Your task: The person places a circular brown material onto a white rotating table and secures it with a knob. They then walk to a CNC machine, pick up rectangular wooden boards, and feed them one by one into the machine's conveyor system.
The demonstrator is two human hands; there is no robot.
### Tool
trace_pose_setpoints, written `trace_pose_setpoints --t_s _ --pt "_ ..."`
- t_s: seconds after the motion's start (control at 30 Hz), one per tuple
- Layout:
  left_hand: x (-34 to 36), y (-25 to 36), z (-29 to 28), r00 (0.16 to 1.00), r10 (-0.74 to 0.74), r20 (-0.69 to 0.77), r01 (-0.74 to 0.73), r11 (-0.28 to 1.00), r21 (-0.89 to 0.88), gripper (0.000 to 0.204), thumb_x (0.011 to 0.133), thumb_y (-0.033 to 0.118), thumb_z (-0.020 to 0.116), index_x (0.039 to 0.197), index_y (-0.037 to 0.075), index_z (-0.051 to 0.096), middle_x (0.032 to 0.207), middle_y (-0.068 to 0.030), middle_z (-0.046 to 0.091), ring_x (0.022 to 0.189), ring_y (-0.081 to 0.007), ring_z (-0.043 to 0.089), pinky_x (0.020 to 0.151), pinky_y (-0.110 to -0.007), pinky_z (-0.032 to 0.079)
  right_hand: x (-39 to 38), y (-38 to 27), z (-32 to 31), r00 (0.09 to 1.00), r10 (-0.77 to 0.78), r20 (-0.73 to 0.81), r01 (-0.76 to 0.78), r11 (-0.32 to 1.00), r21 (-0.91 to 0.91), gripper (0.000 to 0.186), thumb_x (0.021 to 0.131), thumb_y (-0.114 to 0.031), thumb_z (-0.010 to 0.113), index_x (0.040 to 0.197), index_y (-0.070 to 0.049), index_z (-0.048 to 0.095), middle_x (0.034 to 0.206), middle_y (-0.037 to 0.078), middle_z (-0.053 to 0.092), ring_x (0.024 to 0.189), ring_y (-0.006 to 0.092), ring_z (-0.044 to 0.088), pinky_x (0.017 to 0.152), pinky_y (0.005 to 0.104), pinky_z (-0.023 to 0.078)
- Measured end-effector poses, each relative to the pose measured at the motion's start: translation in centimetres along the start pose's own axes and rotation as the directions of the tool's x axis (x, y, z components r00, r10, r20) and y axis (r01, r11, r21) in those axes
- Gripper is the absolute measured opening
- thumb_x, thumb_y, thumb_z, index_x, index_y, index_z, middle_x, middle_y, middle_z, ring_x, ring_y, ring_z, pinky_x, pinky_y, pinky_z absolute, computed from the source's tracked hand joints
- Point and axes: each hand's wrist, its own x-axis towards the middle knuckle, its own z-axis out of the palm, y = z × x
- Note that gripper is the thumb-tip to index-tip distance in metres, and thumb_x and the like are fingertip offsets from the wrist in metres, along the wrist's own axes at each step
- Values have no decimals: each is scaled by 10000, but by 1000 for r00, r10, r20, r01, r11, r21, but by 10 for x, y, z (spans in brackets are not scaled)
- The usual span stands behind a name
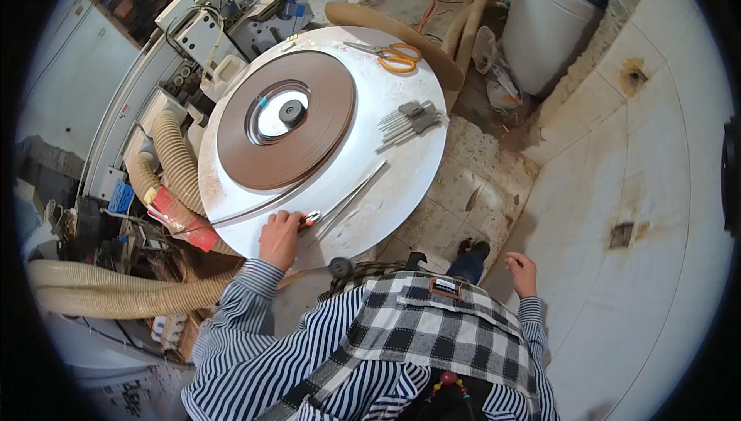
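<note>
My left hand (279, 239) is at the near edge of a round white table (401, 182), its fingers closed around a small pair of pliers (310, 219) with orange-red handles. Just beyond it lies a large flat coil of brown edge-banding strip (324, 120) with a black hub (292, 113) at its centre; a loose length of strip (258, 209) runs along its near side. Long thin metal pieces (353, 198) rest right of the pliers. Away from the table, my right hand (522, 272) hangs by my side, fingers loosely bent and apart, with nothing seen in it.
Orange-handled scissors (399, 58) and a set of hex keys (409, 123) lie on the table's right part. Ribbed hoses (176, 151) and a machine (197, 35) stand left. A tiled wall (617, 182) rises right; a white barrel (548, 23) stands behind.
</note>
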Motion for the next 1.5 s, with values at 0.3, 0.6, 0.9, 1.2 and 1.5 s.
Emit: trace_pose_setpoints --t_s 0.3,0.6,0.9,1.2,1.5 --pt "114 150 -62 937 -200 286 169 977 130 612 695 231 692 1237 109 436 1029 -128 575 917 -299 559 748 -429 444 267 -69 -130 940 -100 326 182 956 -231 196 842 -101 547 996 5 605 854 80 637 776 148 584 719 289 474" --pt "335 361 109 733 261 628 322 680 -659 363 787 94 601 1146 99 541 908 -126 628 783 -257 615 717 -337 483 511 -108 -374 775 -608 -171 42 319 -947 179 865 -152 510 953 -43 623 845 133 619 781 271 581 703 359 451" --pt "320 330 137 524 -224 822 725 623 -292 295 829 154 497 1106 77 565 999 -178 616 923 -317 591 820 -377 464 416 -63 -385 999 12 -51 -47 -233 -971 244 886 -242 499 1026 -60 583 910 101 607 875 237 555 847 391 402" --pt "181 403 208 119 -659 743 978 -49 -201 353 837 224 492 1174 124 523 1090 -167 584 990 -316 562 862 -399 449 655 -20 -218 589 412 695 569 399 -719 237 862 -221 531 1013 -56 610 883 141 636 822 240 607 753 360 455" --pt "61 531 345 -256 -625 738 756 -605 -251 347 825 257 525 1114 69 562 1045 -183 594 964 -330 560 848 -410 443 597 -118 55 -198 396 897 935 351 51 222 865 -210 525 986 -50 618 808 134 646 715 274 629 632 349 486"
